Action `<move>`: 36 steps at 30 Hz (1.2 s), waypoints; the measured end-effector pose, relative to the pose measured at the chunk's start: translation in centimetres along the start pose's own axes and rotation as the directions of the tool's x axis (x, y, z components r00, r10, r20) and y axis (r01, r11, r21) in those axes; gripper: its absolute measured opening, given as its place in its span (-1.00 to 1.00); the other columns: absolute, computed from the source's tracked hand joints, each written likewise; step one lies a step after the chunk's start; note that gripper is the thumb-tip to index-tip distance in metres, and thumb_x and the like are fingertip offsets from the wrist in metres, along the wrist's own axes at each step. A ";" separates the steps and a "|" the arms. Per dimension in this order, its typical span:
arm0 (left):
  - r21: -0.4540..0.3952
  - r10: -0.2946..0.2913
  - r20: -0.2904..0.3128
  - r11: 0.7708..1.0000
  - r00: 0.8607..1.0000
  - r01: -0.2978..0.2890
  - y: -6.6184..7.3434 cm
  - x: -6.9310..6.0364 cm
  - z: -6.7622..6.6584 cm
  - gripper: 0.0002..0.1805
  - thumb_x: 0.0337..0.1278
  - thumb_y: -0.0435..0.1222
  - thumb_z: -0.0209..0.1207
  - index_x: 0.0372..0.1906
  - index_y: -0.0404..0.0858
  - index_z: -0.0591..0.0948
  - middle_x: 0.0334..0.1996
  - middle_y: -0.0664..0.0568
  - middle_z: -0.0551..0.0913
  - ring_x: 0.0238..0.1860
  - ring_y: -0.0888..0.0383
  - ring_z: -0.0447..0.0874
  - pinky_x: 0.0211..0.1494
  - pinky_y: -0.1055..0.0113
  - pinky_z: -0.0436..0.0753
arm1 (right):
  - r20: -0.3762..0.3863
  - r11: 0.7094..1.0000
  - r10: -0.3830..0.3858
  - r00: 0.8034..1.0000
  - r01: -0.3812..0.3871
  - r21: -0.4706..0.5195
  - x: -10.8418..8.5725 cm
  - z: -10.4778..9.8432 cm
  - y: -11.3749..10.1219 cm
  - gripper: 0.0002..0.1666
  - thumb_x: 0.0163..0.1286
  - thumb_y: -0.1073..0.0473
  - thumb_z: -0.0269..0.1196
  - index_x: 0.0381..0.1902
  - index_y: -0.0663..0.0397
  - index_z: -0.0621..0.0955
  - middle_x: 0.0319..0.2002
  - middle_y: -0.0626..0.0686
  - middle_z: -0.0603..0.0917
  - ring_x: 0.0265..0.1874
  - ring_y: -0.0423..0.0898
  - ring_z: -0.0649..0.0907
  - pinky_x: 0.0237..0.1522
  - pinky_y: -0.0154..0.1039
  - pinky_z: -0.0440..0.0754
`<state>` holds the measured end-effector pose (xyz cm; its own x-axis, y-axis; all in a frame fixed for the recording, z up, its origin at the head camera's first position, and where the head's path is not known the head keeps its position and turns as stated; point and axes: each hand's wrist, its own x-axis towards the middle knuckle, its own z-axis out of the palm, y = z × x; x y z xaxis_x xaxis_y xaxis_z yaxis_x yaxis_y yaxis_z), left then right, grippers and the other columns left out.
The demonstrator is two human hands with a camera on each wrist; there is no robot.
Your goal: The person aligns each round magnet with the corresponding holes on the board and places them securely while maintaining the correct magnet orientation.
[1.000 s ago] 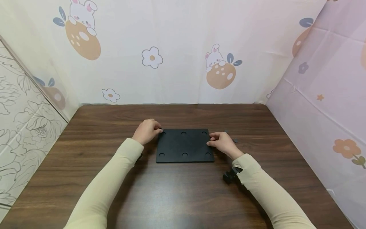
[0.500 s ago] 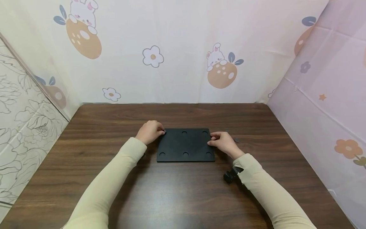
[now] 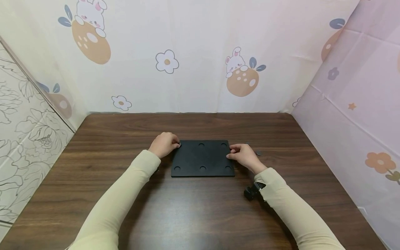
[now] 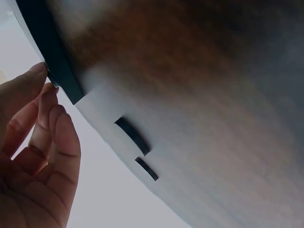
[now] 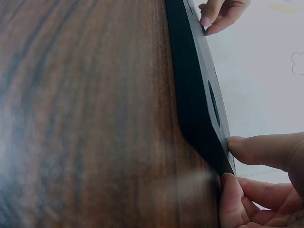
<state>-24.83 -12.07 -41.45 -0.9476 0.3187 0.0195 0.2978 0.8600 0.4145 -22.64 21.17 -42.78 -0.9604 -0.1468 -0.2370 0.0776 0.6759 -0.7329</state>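
Note:
A flat black board (image 3: 203, 156) with round recesses along its near and far edges lies on the table. My left hand (image 3: 164, 144) is at its far left corner, thumb and fingers pinching a small dark disc (image 4: 53, 79), seen edge-on in the left wrist view, against that corner. The far left recess is mostly covered by the fingers. At the board's right edge, my right hand (image 3: 245, 156) grips the rim, with the thumb (image 5: 259, 148) on top and the fingers against the side. Behind the right hand lie a dark disc (image 3: 258, 153) and a partly hidden disc (image 3: 247, 143).
In the left wrist view, two dark flat pieces, one nearer (image 4: 133, 136) and one farther (image 4: 147, 169), lie on the table left of the board. The brown wood table (image 3: 200, 208) meets a patterned curtain (image 3: 200, 86) at the back. A small black camera (image 3: 250, 192) hangs under the right wrist.
My left hand has shifted slightly right onto the board's far left corner, then stayed nearly still. The right hand keeps its grip on the board's edge.

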 end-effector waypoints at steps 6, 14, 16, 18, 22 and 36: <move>-0.007 0.001 0.001 1.000 1.000 -0.001 0.1 0.0 -0.1 -0.78 0.23 -0.23 0.28 -0.08 -0.22 0.74 -0.12 -0.07 0.74 -0.12 0.04 0.71 -0.03 0.15 0.69 | -0.002 1.000 0.002 1.000 -0.002 0.001 -0.1 -0.1 -0.1 -0.36 0.34 0.15 0.30 0.33 0.23 0.45 0.03 0.18 0.61 0.03 0.08 0.58 0.09 0.00 0.56; -0.006 0.005 0.004 1.000 1.000 -0.005 0.0 0.0 0.0 -0.77 0.22 -0.23 0.28 -0.08 -0.22 0.74 -0.12 -0.06 0.75 -0.13 0.04 0.72 -0.04 0.16 0.69 | -0.001 1.000 -0.001 1.000 0.001 0.000 -0.1 0.0 0.0 -0.37 0.34 0.15 0.30 0.32 0.23 0.46 0.00 0.17 0.61 0.01 0.07 0.58 0.09 -0.01 0.55; -0.003 0.006 0.003 1.000 1.000 -0.006 0.0 0.0 0.0 -0.77 0.22 -0.23 0.29 -0.08 -0.22 0.74 -0.13 -0.06 0.75 -0.13 0.04 0.72 -0.04 0.16 0.69 | -0.003 1.000 -0.004 1.000 0.004 0.000 -0.1 0.0 0.0 -0.37 0.34 0.16 0.30 0.32 0.24 0.46 0.00 0.17 0.61 0.00 0.06 0.58 0.10 -0.01 0.55; 0.001 0.007 0.003 1.000 1.000 -0.007 0.0 0.0 0.0 -0.77 0.22 -0.23 0.29 -0.09 -0.22 0.74 -0.13 -0.06 0.75 -0.14 0.04 0.72 -0.05 0.16 0.69 | -0.003 1.000 -0.006 1.000 0.006 0.002 -0.2 -0.1 0.0 -0.38 0.34 0.16 0.30 0.32 0.24 0.46 -0.01 0.17 0.61 0.00 0.06 0.58 0.09 -0.01 0.56; 0.008 0.011 -0.001 1.000 1.000 -0.011 -0.1 0.0 0.1 -0.78 0.22 -0.23 0.29 -0.09 -0.23 0.75 -0.14 -0.06 0.75 -0.14 0.04 0.72 -0.05 0.15 0.69 | 0.003 1.000 -0.007 1.000 0.007 0.010 -0.2 0.0 -0.1 -0.38 0.35 0.16 0.29 0.32 0.24 0.46 -0.01 0.17 0.61 -0.02 0.05 0.58 0.08 -0.02 0.56; 0.015 0.010 -0.003 1.000 1.000 -0.010 -0.3 0.2 0.4 -0.77 0.23 -0.23 0.28 -0.07 -0.22 0.75 -0.12 -0.06 0.75 -0.11 0.04 0.72 -0.02 0.15 0.69 | 0.007 1.000 -0.004 1.000 0.004 0.012 -0.1 -0.1 0.0 -0.36 0.34 0.14 0.30 0.33 0.24 0.45 0.00 0.17 0.61 0.01 0.06 0.59 0.09 0.00 0.56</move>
<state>-25.07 -12.14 -41.95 -0.9451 0.3259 0.0259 0.3084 0.8627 0.4008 -22.57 21.21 -42.70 -0.9588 -0.1546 -0.2385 0.0770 0.6667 -0.7414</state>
